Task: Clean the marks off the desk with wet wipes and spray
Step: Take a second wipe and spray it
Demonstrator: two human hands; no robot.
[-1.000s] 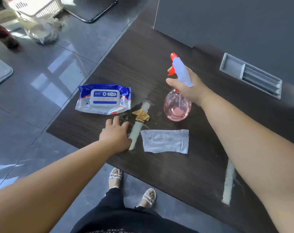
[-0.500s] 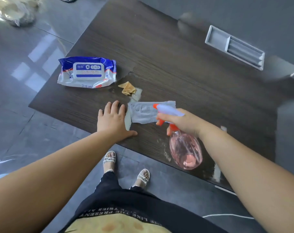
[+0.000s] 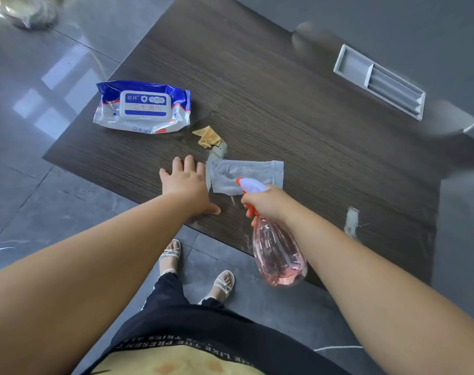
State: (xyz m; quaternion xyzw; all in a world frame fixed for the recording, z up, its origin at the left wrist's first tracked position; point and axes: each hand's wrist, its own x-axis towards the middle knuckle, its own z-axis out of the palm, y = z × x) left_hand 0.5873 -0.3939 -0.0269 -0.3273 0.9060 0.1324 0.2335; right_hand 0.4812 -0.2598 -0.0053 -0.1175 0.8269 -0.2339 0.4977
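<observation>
Nearest the camera, the person's dark trousers and two feet in white sandals [image 3: 198,269] are showing on the grey tiled floor [image 3: 27,185], just off the near edge of the dark wood-grain desk [image 3: 298,104].

The right hand [image 3: 268,203] is gripping the neck of a pink spray bottle [image 3: 277,255], fingers wrapped around the orange trigger. The bottle is tilting, its translucent body hanging back over the desk's near edge while the white and orange nozzle is pointing forward, over the near edge of a flattened wet wipe [image 3: 246,174].

The left hand [image 3: 187,185] is pressing flat on the desk with fingers spread wide and thumb stretched out to the right, holding nothing. It is lying just left of the wipe, right beside a pale streak mark [image 3: 209,174] running past the wipe's left edge.

To the right, well apart from the hands, another pale mark [image 3: 351,221] is sitting near the desk's front edge.

Just beyond the wipe, a crumpled tan scrap [image 3: 208,136] is lying on the desk. Farther left, a blue and white pack of wet wipes [image 3: 143,106] is resting with its lid closed.

At the far right, a grey cable tray [image 3: 379,81] is set into the desktop.
</observation>
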